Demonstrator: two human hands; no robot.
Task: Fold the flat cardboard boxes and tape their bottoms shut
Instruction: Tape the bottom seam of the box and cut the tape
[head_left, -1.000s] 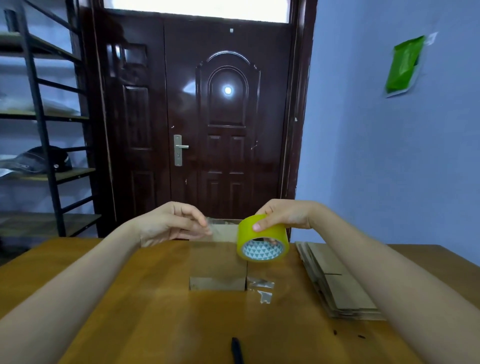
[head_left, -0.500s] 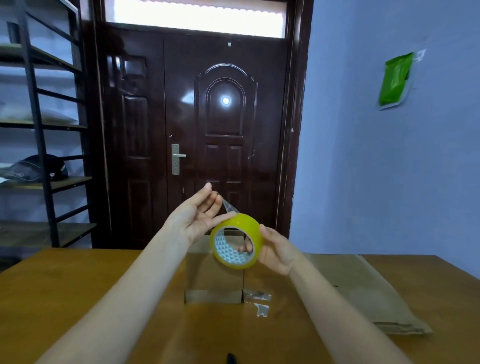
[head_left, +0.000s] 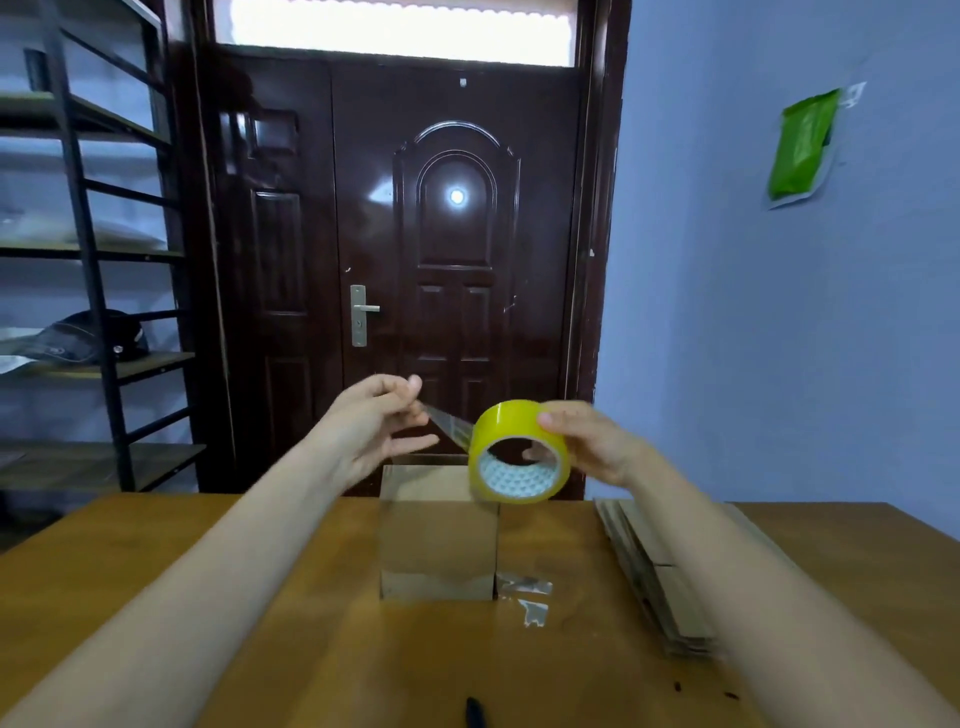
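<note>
One folded box (head_left: 439, 525) stands mid-table, untaped flats (head_left: 657, 571) stacked toward the right edge, while the right hand (head_left: 592, 447) grips the tape roll (head_left: 519, 452) and the left hand (head_left: 379, 421) pinches its strip (head_left: 449, 426)

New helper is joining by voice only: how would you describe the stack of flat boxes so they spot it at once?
Start at the wooden table facing the dark door. On its right side, past the folded box standing mid-table, lies the flat cardboard stack, partly behind the right forearm. It is the only cardboard lying flat in layers.
</note>
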